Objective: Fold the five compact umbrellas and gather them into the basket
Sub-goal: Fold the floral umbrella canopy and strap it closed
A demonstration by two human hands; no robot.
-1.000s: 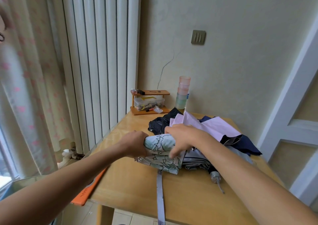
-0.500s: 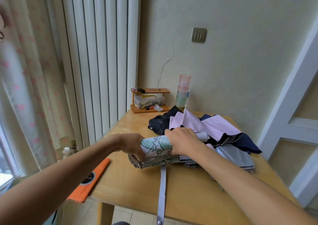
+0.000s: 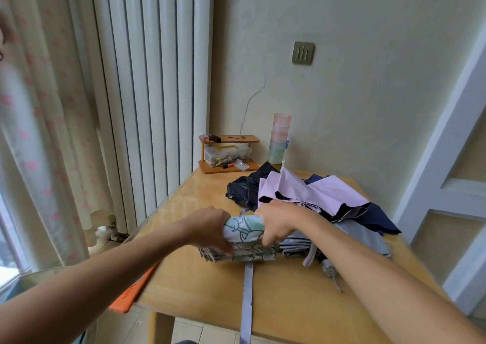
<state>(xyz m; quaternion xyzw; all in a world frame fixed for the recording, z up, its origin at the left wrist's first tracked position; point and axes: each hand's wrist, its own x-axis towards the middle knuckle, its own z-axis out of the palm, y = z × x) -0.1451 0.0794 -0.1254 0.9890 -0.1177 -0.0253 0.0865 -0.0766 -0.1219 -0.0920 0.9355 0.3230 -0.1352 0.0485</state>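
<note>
Table [image 3: 289, 304]: four umbrellas are heaped loose at its far right: lilac [image 3: 315, 193], navy [image 3: 381, 220], grey [image 3: 363, 241], black [image 3: 244, 191]. None is judged folded, and no basket is seen. At mid-table the patterned umbrella [image 3: 244, 228] is rolled into a bundle. One end is gripped by the left hand [image 3: 210, 228], the other by the right hand [image 3: 278, 222], fingers curled round the cloth. A strap [image 3: 247, 291] is left untied, trailing over the near edge. On the far-edge shelf [image 3: 228, 168] a clear box [image 3: 226, 154] is filled with small items, unidentifiable.

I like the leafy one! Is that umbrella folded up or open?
Folded: the leaf-print umbrella is a tight bundle gripped by the left hand and right hand, its strap not yet wrapped.
</note>
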